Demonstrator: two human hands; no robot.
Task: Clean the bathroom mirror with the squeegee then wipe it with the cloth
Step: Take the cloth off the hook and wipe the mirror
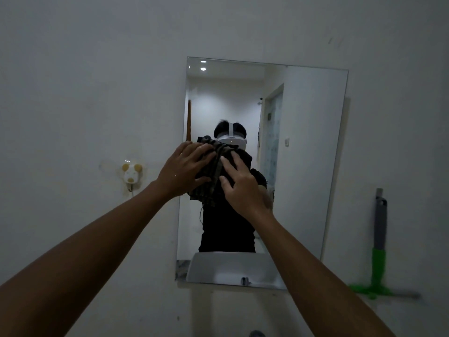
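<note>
- A small animal-shaped hook (pixel 131 175), white with yellowish ears, was stuck to the pale wall (pixel 73 81) well to the left of the mirror.
- The person's left hand (pixel 182 169) was raised against the left part of the mirror (pixel 311 154), fingers spread and laid flat over the left side of the cloth (pixel 213 176), thumb tucked under its lower edge.
- The cloth, dark and crumpled, was bunched between both hands and pressed to the glass about mid-height, near the mirror's left edge.
- The right hand (pixel 243 186) lay on the cloth's right side, fingers straight and slightly spread, pointing up and left, thumb out to the left.
- In the glass I could see a reflected figure in dark clothes with a white headset, and a white basin (pixel 230 268) along the bottom.
- The squeegee (pixel 379 251), grey handle above and green head below, stood upright against the wall to the right of the mirror, its blade lying crosswise at the bottom, apart from both hands.
</note>
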